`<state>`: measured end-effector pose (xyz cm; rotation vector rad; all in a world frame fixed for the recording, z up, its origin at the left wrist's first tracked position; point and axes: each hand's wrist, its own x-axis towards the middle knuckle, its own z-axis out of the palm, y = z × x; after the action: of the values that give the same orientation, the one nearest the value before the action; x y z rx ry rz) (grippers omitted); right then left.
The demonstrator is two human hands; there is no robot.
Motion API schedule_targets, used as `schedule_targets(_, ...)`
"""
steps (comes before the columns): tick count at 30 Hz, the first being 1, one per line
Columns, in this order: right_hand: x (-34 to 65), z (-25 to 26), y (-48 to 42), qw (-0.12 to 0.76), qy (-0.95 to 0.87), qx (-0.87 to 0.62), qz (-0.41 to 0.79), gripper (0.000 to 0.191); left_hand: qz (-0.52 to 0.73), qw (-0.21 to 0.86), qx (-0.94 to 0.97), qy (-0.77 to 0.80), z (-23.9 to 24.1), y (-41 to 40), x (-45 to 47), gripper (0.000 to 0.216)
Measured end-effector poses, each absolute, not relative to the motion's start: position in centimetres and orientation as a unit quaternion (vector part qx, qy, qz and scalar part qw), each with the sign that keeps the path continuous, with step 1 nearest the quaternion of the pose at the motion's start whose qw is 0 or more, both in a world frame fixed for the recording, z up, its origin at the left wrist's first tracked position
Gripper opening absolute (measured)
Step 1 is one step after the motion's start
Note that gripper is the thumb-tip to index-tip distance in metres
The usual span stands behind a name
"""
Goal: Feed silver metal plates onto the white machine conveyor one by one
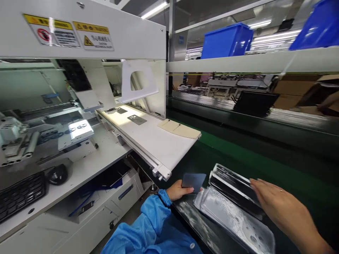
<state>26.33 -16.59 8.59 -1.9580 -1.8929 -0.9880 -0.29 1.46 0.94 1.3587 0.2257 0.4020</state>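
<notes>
My left hand, in a blue sleeve, is closed around the lower edge of a thin blue-grey phone panel, thumb on its face. Beside it lies a stack of clear plastic trays with round camera-shaped marks at the near end. Behind this stack is a pile of glossy black phone-sized pieces. My right hand reaches over the right end of that pile with fingers stretched out, touching or very near its edge; the thumb is hidden.
A white conveyor comes out of the machine at left, carrying a grey phone panel with camera holes. A beige plate lies across its end. A green belt runs behind. Blue bins stand on the shelf above.
</notes>
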Motion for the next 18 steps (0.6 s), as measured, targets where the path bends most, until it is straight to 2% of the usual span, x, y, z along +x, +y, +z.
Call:
schedule_targets(5, 21.8, 13.8, -11.9, 0.21, -0.595, -0.631, -0.451, 0.027, 0.173, 0.75, 0.631, 0.096, 0.6, 1.9, -0.3, 0.071)
schedule_targets(9, 16.6, 16.5, -4.6, 0.222, -0.703, -0.54, -0.406, 0.027, 0.152, 0.733, 0.65, 0.131, -0.1, 2.2, -0.3, 0.085)
schedule_targets(12, 12.7, 18.0, 1.3, 0.147, -0.761, -0.561, -0.292, 0.039, 0.119, 0.709, 0.68, 0.144, 0.2, 2.4, -0.4, 0.089)
schedule_targets(14, 10.3, 18.7, 4.7, 0.082, -0.777, -0.589, -0.206, 0.046, 0.099, 0.696, 0.698, 0.136, 0.8, 2.5, -0.5, 0.083)
schedule_targets(18, 7.3, 18.2, 8.3, 0.054, -0.792, -0.588, -0.157, 0.045, 0.088, 0.687, 0.716, 0.088, 2.0, 2.5, -0.8, 0.065)
